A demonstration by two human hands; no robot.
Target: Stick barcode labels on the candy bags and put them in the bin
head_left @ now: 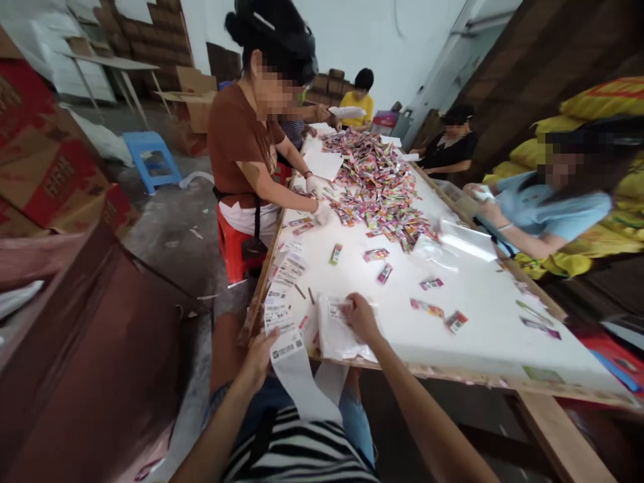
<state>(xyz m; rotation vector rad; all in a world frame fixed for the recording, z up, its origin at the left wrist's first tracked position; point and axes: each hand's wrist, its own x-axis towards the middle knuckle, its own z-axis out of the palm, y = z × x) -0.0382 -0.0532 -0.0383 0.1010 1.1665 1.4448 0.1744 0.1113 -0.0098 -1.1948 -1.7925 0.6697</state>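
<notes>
My left hand (pixel 259 359) is closed on the edge of a long strip of printed labels (pixel 288 343). The strip runs up along the table's left edge, and its blank backing (pixel 302 386) curls down over my lap. My right hand (pixel 361 318) has its fingers bent and bunched over a white label (pixel 336 310) on top of flat white plastic bags (pixel 337 342). Its fingertips touch there, but whether they pinch anything is hidden. The bags lie at the near edge of the white table (pixel 392 349).
A large heap of colourful small packets (pixel 375 178) covers the table's far half, with several loose packets (pixel 427 308) nearer. A person in brown (pixel 241 134) with gloved hands sits on a red stool (pixel 234 251) to the left. A person in light blue (pixel 553 208) sits at the right.
</notes>
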